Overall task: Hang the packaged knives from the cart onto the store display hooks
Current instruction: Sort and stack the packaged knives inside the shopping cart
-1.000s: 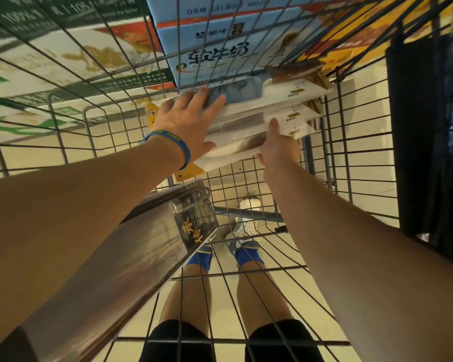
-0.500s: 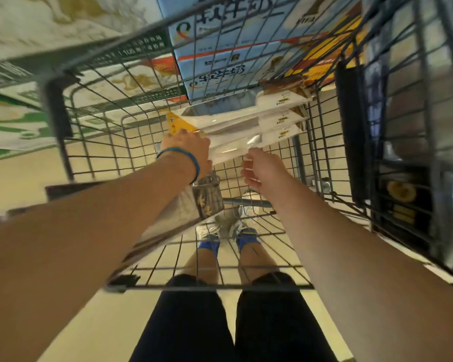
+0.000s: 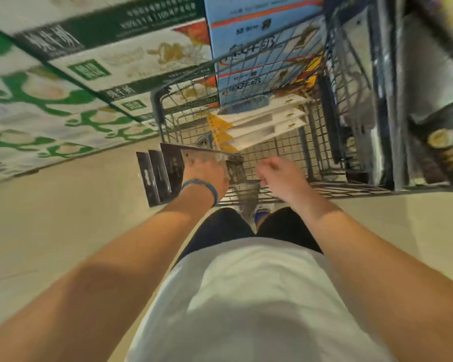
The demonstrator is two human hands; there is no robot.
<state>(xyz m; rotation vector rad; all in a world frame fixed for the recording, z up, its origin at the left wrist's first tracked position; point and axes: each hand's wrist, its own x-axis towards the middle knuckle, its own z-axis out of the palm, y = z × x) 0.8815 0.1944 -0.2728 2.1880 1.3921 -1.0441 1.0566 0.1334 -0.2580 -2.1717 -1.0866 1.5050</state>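
The view looks down along the person's body. The left hand (image 3: 205, 176), with a blue wristband (image 3: 204, 184), grips a small fan of packaged knives (image 3: 158, 176) at about 11 o'clock from the picture's middle. Its fingers are curled round the packs. Three dark card ends spread out toward 9 o'clock from the hand, over the floor (image 3: 63, 226), and a clear plastic edge lies above the knuckles. The rest of these packs is blurred, so I cannot tell how the blades lie.

The right hand (image 3: 281, 176) is just beside the left one, toward 3 o'clock. Its fingers are loosely curled and nothing shows inside them. It touches neither the knives nor the cart.

The wire cart (image 3: 311, 150) stands at 12 o'clock, beyond both hands. Inside it, against the far wall, lies a slanted stack of white packs (image 3: 259, 126) with yellow corners on the 9 o'clock side.

Behind the cart, at 12 o'clock, are blue boxes (image 3: 259, 45). Green and white boxes (image 3: 102, 61) fill the area from 10 to 11 o'clock. A dark wire rack (image 3: 377, 100) with goods stands at 2 o'clock, touching or very near the cart's side.

At 6 o'clock a white shirt (image 3: 246, 296) shows, and above it dark shorts (image 3: 220, 228).
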